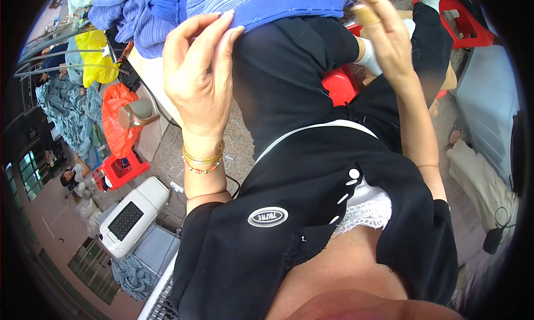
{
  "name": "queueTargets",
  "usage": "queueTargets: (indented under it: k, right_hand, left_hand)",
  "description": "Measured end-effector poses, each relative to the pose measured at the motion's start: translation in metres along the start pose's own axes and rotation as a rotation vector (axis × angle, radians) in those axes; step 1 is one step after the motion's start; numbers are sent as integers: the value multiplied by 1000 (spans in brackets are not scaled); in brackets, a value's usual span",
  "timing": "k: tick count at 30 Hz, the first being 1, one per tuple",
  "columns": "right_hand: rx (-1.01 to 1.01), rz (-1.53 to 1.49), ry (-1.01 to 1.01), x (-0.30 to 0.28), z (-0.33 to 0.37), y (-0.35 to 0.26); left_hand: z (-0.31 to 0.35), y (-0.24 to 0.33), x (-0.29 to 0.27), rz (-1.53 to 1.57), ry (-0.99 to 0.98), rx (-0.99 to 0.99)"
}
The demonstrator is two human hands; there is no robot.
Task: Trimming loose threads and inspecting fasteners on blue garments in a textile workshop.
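My left hand (200,78) is closed, its thumb and fingertips pinching the edge of a blue ribbed knit garment (278,10). The garment's smooth band, with a line of stitches along it, stretches rightward across my black trousers (278,58). At the band's right end is my right hand (386,39), fingers bent together near the top of the view. A tan covering wraps one of its digits. Whatever lies between those fingertips is too small to make out. More of the blue knit (130,17) is heaped at the upper left.
Left of me, a brown-grey cup (135,114) stands by a red plastic bag (114,106) and a yellow bag (95,53). Below are a red stool (130,172) and a white machine housing (147,200). Another red stool (464,22) is at the upper right.
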State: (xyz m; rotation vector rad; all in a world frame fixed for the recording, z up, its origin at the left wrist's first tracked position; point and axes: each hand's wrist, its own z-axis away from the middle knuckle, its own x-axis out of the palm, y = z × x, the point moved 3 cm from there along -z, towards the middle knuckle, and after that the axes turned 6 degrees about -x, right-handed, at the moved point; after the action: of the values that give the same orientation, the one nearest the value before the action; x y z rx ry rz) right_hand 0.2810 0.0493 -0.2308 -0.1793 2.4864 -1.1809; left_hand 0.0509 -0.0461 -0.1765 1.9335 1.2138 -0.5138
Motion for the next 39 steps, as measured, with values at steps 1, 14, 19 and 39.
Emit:
queueTargets:
  k: [1, 14, 19, 39]
  right_hand:
    - [-41, 62, -64, 3, -5, -16]
    - [-170, 165, 0, 39, -17, -51]
    - [-223, 203, -58, 47, -4, -38]
    - [-304, 332, 64, 56, 1, -33]
  left_hand:
    - [-3, 2, 1, -3, -7, 5]
    - [4, 4, 9, -34, 82, 124]
    - [3, 5, 7, 28, 43, -6]
    - [7, 12, 8, 108, -4, -44]
